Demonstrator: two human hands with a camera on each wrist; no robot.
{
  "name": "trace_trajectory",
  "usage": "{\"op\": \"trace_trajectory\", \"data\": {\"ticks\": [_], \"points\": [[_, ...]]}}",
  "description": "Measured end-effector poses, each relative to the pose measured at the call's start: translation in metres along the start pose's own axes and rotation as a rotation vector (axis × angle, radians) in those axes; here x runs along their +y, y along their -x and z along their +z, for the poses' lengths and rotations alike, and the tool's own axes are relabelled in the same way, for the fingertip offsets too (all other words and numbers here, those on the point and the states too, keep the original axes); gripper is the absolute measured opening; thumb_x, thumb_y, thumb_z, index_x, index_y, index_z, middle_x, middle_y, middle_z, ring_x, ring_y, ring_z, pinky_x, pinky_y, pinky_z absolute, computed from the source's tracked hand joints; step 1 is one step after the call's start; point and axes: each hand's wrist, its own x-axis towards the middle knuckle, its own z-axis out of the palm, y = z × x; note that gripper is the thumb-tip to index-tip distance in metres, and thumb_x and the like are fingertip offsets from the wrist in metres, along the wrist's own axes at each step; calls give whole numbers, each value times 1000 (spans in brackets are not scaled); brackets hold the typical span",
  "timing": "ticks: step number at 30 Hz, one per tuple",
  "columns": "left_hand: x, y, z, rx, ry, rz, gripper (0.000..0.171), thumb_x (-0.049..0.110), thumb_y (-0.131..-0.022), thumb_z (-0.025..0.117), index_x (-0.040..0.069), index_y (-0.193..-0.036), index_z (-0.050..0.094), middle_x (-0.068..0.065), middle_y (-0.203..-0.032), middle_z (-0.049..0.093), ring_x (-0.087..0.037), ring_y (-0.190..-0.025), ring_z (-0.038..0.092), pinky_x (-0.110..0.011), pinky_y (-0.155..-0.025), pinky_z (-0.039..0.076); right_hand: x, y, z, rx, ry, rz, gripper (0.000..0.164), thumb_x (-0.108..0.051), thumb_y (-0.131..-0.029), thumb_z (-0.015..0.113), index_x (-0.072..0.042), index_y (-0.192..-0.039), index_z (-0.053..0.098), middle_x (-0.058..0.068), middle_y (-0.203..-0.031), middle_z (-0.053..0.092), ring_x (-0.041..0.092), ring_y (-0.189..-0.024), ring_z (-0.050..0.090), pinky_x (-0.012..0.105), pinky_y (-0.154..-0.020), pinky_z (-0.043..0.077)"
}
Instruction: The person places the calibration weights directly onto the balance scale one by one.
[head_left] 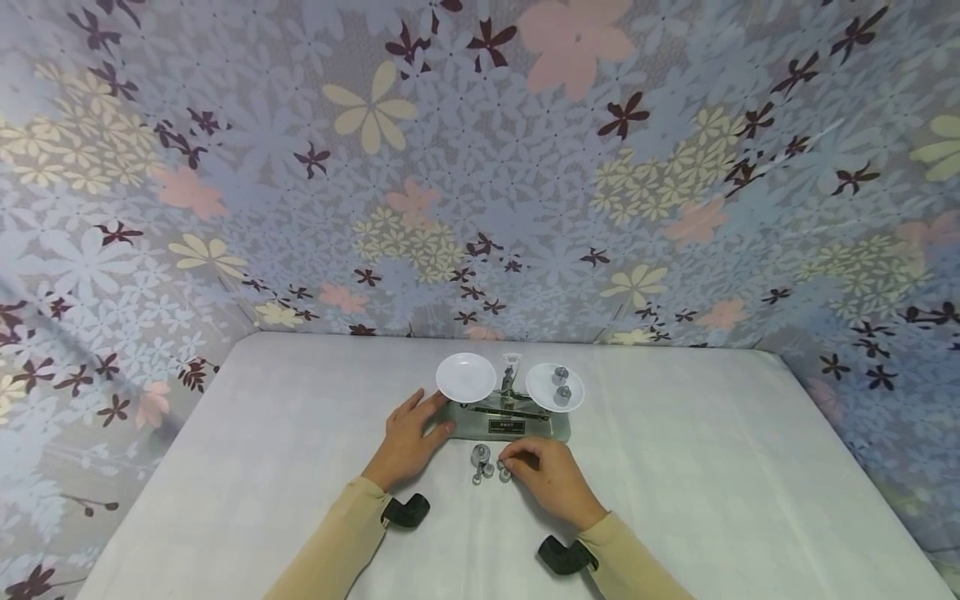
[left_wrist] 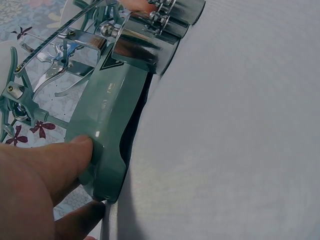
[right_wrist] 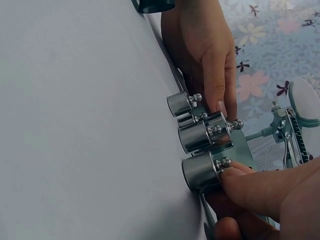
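A green balance scale (head_left: 467,423) with two white pans stands on the table. My left hand (head_left: 407,442) holds the left end of its base; in the left wrist view the thumb (left_wrist: 75,152) lies on the green surface and a finger is at the end. In front of the base, my right hand (head_left: 553,479) pinches the knob of a small metal weight (right_wrist: 200,171) between thumb and fingers. Beside it stand several other knobbed metal weights (head_left: 481,453) of different sizes. The left pan (head_left: 466,377) is bare, while the right pan (head_left: 542,385) bears two metal weights (head_left: 562,395).
A white cloth (head_left: 697,467) covers the table. Flower-patterned fabric (head_left: 525,183) rises behind it and at both sides. Each wrist wears a black camera mount, such as the left one (head_left: 406,510).
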Motion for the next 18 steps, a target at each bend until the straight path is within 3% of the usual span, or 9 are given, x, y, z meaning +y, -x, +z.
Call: {"op": "trace_trajectory", "data": {"ticks": [7, 18], "points": [[0, -2, 0, 6, 1, -3, 51, 25, -100, 61, 7, -146, 52, -11, -152, 49, -42, -148, 26, -63, -118, 14, 0, -2, 0, 33, 6, 31, 9, -6, -90, 74, -15, -92, 75, -5, -88, 71, 8, -83, 63, 27, -77, 53], [-2, -1, 2, 1, 4, -4, 51, 25, -100, 61, 6, -147, 52, -11, -152, 49, -42, -147, 26, -63, -118, 14, -8, 1, -5, 64, -16, 28, 10, -5, -90, 74, -15, -93, 75, -9, -80, 64, 5, -67, 50, 22, -59, 44]]}}
